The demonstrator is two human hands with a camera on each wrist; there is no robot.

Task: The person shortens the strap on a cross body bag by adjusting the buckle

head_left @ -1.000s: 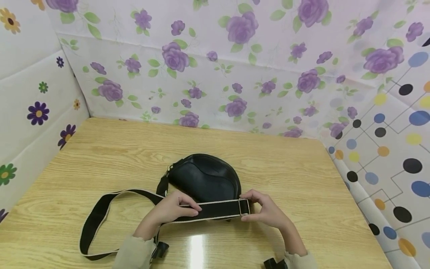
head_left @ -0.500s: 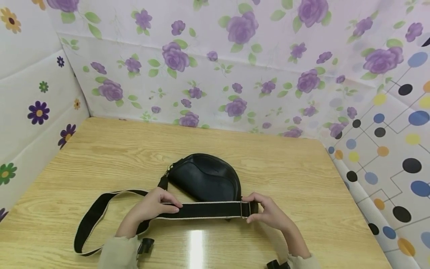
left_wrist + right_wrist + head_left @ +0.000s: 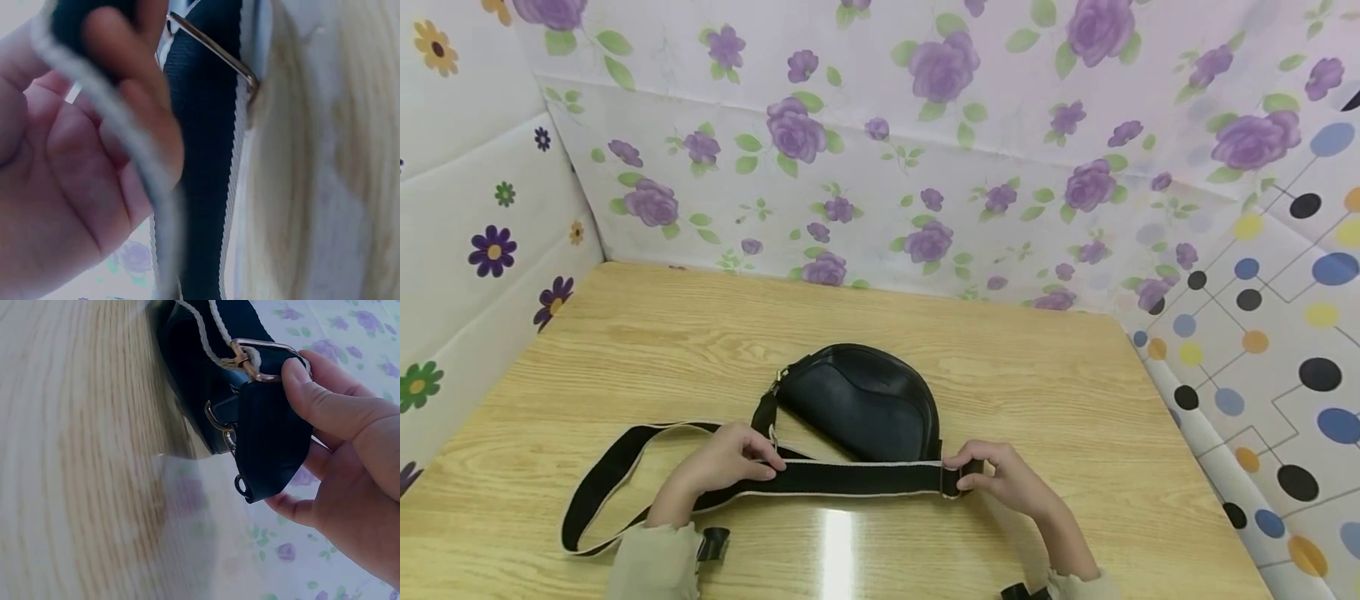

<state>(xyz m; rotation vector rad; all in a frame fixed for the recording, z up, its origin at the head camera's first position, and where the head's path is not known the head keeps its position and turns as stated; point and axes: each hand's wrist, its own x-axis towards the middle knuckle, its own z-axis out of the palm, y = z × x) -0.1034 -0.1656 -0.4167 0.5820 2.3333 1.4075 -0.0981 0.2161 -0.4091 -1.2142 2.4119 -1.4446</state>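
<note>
A black half-moon bag [image 3: 865, 408] lies on the wooden table, its strap stretched in front of it. My left hand [image 3: 718, 471] pinches the wide black strap [image 3: 857, 479] with pale edging, left of the bag; the left wrist view has the strap crossing the fingers [image 3: 147, 112]. At the strap's right end, my right hand [image 3: 1011, 479] pinches the band beside a metal slider buckle [image 3: 950, 481]. In the right wrist view the thumb presses by the buckle [image 3: 240, 359], above a dark end tab [image 3: 272, 437]. A metal ring [image 3: 215, 47] shows behind my left fingers.
The strap's slack forms a loop [image 3: 597, 483] on the table's left side. Floral cloth [image 3: 865, 192] stands behind the wooden table [image 3: 1037, 383], with a dotted cloth [image 3: 1262, 358] on the right. Dark wrist mounts [image 3: 713, 543] sit at both sleeves.
My left hand has slid left along the strap, away from the right hand, lengthening the stretch between them. The right hand has shifted slightly right with the buckle. The bag stays in place.
</note>
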